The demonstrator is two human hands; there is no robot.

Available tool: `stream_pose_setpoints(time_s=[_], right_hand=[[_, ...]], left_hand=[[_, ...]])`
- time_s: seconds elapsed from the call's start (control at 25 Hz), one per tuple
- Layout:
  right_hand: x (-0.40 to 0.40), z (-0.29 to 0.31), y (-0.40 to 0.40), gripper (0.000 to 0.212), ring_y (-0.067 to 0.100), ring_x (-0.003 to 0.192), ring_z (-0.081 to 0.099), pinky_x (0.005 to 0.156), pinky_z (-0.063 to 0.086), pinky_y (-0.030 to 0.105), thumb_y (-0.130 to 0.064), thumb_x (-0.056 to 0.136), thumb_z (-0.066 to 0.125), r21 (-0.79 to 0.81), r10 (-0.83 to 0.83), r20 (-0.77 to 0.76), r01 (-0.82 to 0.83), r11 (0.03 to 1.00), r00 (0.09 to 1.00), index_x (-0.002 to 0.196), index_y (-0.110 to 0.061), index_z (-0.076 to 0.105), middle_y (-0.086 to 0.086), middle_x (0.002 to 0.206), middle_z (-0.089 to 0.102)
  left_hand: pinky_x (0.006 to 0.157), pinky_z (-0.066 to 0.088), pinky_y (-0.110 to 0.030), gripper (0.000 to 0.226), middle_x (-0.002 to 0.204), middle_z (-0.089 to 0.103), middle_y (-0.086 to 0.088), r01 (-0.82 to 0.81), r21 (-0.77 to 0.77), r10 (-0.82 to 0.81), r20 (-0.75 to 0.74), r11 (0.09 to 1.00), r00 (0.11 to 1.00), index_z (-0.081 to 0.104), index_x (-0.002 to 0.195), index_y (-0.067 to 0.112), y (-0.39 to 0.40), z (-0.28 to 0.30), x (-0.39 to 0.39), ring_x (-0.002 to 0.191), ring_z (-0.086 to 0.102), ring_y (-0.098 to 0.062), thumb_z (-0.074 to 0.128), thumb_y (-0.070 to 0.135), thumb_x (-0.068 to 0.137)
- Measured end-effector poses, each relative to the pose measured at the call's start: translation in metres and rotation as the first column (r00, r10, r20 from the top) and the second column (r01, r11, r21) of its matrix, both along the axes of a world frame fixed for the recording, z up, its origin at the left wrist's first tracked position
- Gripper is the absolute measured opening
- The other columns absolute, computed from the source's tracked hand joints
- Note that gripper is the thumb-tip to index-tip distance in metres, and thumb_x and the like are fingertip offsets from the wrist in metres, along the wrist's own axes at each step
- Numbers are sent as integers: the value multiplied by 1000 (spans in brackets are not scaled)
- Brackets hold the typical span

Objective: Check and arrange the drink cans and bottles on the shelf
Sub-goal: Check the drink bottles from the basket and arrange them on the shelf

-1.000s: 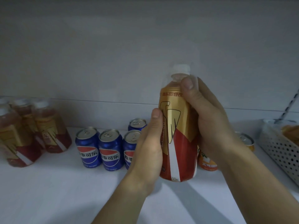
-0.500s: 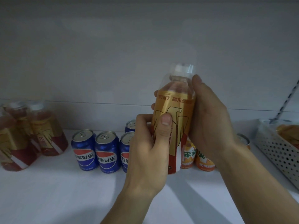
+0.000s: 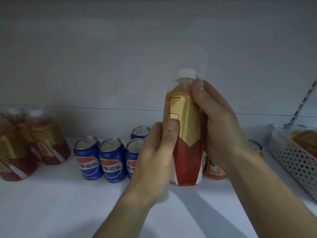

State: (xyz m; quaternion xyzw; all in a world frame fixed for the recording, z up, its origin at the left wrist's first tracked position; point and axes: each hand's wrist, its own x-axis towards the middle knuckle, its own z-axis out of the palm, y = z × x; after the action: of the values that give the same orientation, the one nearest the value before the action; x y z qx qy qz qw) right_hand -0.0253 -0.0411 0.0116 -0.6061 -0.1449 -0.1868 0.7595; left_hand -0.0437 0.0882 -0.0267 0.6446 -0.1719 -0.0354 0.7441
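Amber tea bottles (image 3: 34, 143) huddle at the far left of the white shelf (image 3: 51, 203), white caps up, bunched close with labels facing all ways, so they look like the home group for what's in hand. Next along, blue cola cans (image 3: 112, 159) stand three abreast near the front with a fourth tucked behind, logos turned outward, a row that already reads as tidy. Now the action: the left hand (image 3: 154, 162) wraps the lower half of the held bottle (image 3: 186, 134), thumb pressed flat on the gold label, steadying it from below. That bottle is up off the shelf, upright, centre-right of view, its fine-print panel facing the person, which I'd judge is the checking part of the job. The right hand (image 3: 221, 127) grips the far side, thumb high by the neck just under the white cap (image 3: 187, 73), well placed for twisting the bottle round. Behind that hand, orange cans (image 3: 214, 167) peek out, mostly hidden. Far right, a perforated metal basket (image 3: 295, 162) holds something yellowish I can't make out. My guess: once read, this bottle belongs over with the group on the left.
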Motion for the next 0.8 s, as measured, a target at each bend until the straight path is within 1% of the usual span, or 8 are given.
stream_pose_setpoints(time_s=[0.08,0.24,0.36,0.44,0.56,0.64,0.72,0.8], right_hand=[[-1,2,0,53,14,85,72,73,56,28,-45,86,63,-30,15,-9,-16,999,1000,123,-8,64,1,93,75],[3,0,-3,51,19,99,73,87,57,35,-49,94,60,-32,42,-32,-43,999,999,126,-9,65,5,107,75],[4,-3,-4,55,31,121,67,106,51,50,-51,97,50,-14,85,-84,-86,996,993,137,-13,59,16,130,68],[1,-3,-3,53,28,112,71,98,56,49,-49,97,53,-22,51,-37,-51,998,998,139,-18,57,11,122,73],[-5,2,0,55,6,86,74,75,57,23,-52,94,59,-87,-62,56,66,994,997,142,-26,52,-12,93,78],[-5,4,2,60,7,98,74,84,59,29,-59,91,55,-130,-38,61,46,990,997,144,-30,51,-12,104,77],[-3,2,1,51,16,110,72,98,55,42,-58,94,53,-125,-25,35,29,992,999,140,-36,56,-6,114,76],[-1,0,2,46,15,106,73,95,54,39,-51,93,51,-110,-65,22,67,992,998,136,-38,59,-7,109,77]], left_hand=[[80,57,-23,34,100,75,19,-13,-72,11,-25,997,1000,70,90,53,-2,-3,0,97,71,-1,46,75,81],[100,52,-47,60,115,76,3,15,-196,-34,-98,980,995,72,115,35,-2,-7,3,111,71,-18,52,74,75],[89,58,-41,45,108,78,3,59,-206,-88,-132,977,987,78,98,41,-1,-5,3,102,74,-15,46,66,80],[91,57,-39,47,110,77,8,65,-146,-84,-129,987,988,76,103,47,0,-3,3,104,73,-13,43,73,83],[91,56,-33,65,113,74,16,45,-37,-45,-15,998,999,65,120,43,0,-2,2,107,71,-8,38,86,78],[75,59,-22,62,102,76,15,-4,-47,6,35,999,999,67,114,40,-1,-1,0,96,74,-6,36,76,75],[77,61,-26,65,103,78,10,9,-80,-8,14,997,1000,68,117,36,-1,0,-3,96,75,-10,36,71,73],[85,61,-36,65,104,79,5,3,-104,-6,-29,995,1000,69,115,35,-1,-1,-2,97,75,-14,37,72,72]])
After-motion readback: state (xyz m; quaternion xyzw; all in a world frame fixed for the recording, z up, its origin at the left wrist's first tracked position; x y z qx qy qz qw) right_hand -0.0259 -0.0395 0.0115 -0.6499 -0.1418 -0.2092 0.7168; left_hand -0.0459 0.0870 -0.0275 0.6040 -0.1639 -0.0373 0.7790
